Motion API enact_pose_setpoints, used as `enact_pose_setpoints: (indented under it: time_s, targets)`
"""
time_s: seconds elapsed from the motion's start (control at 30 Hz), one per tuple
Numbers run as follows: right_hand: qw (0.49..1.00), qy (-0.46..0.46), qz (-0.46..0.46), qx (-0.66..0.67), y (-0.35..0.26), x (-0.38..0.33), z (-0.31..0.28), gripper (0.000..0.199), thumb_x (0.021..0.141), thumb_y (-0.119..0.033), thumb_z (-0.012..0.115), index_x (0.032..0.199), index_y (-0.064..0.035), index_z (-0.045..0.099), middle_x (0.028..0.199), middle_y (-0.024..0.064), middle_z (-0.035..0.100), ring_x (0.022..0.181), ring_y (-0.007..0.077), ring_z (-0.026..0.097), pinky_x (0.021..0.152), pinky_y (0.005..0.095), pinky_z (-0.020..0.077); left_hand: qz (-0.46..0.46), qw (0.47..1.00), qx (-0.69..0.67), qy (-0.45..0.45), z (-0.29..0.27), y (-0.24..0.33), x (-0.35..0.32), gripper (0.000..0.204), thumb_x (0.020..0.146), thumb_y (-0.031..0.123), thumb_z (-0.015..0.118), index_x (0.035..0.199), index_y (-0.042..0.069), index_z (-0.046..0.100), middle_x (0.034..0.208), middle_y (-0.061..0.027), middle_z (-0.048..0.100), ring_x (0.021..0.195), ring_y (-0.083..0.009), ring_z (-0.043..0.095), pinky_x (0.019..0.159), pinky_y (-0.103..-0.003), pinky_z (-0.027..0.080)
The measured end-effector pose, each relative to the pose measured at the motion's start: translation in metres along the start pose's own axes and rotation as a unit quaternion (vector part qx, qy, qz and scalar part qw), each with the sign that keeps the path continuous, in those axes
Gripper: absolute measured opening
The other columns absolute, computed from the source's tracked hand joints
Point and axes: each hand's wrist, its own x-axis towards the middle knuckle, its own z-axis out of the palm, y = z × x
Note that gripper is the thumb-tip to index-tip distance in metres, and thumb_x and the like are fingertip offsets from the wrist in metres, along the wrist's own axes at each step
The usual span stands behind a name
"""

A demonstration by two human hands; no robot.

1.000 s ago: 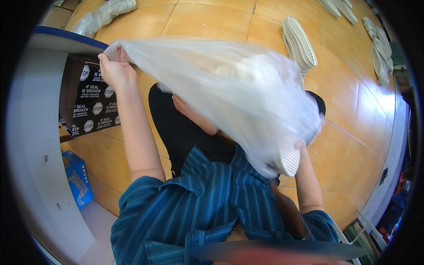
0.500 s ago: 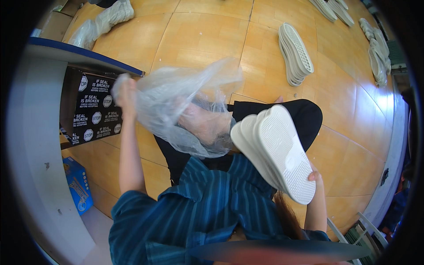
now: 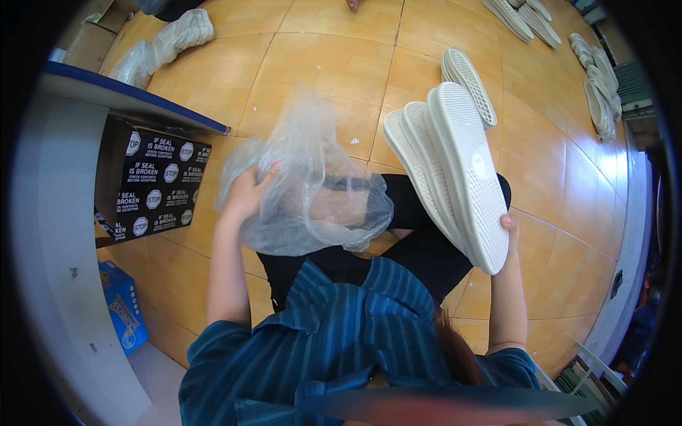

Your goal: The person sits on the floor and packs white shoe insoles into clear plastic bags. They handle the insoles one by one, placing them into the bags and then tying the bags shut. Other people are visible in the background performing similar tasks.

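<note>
The stack of white shoe soles [image 3: 451, 167] stands on edge, tilted, above the person's right knee, tread side facing the camera on the nearest one. The right hand [image 3: 506, 234] grasps the stack at its lower end; only a fingertip or two shows past the edge of the front sole, the rest of the hand being hidden behind it. At least three soles are pressed together in the stack.

To the left, the clear plastic bag [image 3: 305, 188] is bunched up and crumpled over the person's lap. The left hand [image 3: 245, 195] is clenched on the bag's left side, fingers gathered into the film, and the bag sags down across the black trousers [image 3: 426, 248]. The person wears a blue striped shirt [image 3: 334, 341].

Beyond the lap lies a tan tiled floor [image 3: 327, 64]. More white soles [image 3: 465, 78] lie on it just behind the held stack, and further rows [image 3: 600, 92] lie near the upper right. At the left is a table with a blue edge [image 3: 135, 103], a black printed box [image 3: 153, 188] under it, and a small blue box [image 3: 124, 312] lower down. Bagged white items [image 3: 167, 42] lie at the upper left.
</note>
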Motion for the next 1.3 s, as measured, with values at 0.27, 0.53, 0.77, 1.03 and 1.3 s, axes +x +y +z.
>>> enact_pose_setpoints:
  time_s: [0.27, 0.53, 0.77, 1.03, 1.3]
  targets:
    - [0.988, 0.008, 0.078, -0.133, 0.002, 0.052, 0.032, 0.073, 0.078, -0.026, 0.068, 0.136, 0.0111, 0.041, 0.122, 0.0245, 0.061, 0.105, 0.0283, 0.067, 0.092, 0.0346, 0.0562, 0.414, 0.903, 0.056, 0.097, 0.024, 0.108, -0.016, 0.099, 0.067, 0.038, 0.086, 0.148, 0.010, 0.035, 0.158, -0.0176, 0.025, 0.146, -0.0397, 0.019, 0.117, -0.050, 0.022]
    - [0.972, -0.064, 0.083, -0.210, -0.028, 0.074, 0.073, 0.072, 0.092, -0.050, 0.055, 0.138, 0.0051, 0.043, 0.127, 0.0184, 0.061, 0.110, 0.0253, 0.065, 0.090, 0.0364, 0.0556, 0.654, 0.750, -0.049, 0.083, 0.107, 0.127, 0.048, 0.097, 0.059, 0.032, 0.086, 0.139, 0.011, 0.036, 0.138, -0.0202, 0.041, 0.135, -0.0395, 0.036, 0.114, -0.056, 0.027]
    - [0.625, -0.122, -0.198, -0.745, -0.026, 0.154, 0.115, 0.065, 0.094, -0.050, 0.055, 0.141, -0.0056, 0.051, 0.145, 0.0192, 0.046, 0.136, 0.0307, 0.041, 0.113, 0.0384, 0.0298, 0.172, 0.755, -0.625, -0.104, 0.129, 0.134, 0.101, 0.069, 0.080, 0.040, 0.060, 0.135, 0.002, 0.041, 0.126, -0.0184, 0.055, 0.109, -0.0322, 0.061, 0.099, -0.042, 0.050]
    - [0.738, -0.118, -0.164, -0.644, 0.056, 0.254, 0.087, 0.057, 0.092, -0.033, 0.057, 0.141, -0.0055, 0.051, 0.154, 0.0181, 0.037, 0.142, 0.0283, 0.035, 0.116, 0.0377, 0.0262, -0.052, 0.686, -0.711, -0.146, 0.166, 0.082, 0.170, 0.074, 0.088, 0.055, 0.034, 0.136, 0.000, 0.047, 0.124, -0.0218, 0.061, 0.111, -0.0313, 0.063, 0.095, -0.044, 0.052]
    - [0.770, -0.036, -0.158, -0.617, 0.086, 0.275, 0.046, 0.063, 0.089, -0.021, 0.048, 0.148, -0.0041, 0.039, 0.151, 0.0205, 0.040, 0.142, 0.0318, 0.036, 0.116, 0.0358, 0.0279, -0.121, 0.799, -0.588, -0.032, 0.192, 0.056, 0.194, 0.046, 0.096, 0.028, 0.041, 0.129, -0.004, 0.049, 0.122, -0.0187, 0.062, 0.110, -0.0250, 0.063, 0.090, -0.039, 0.053]
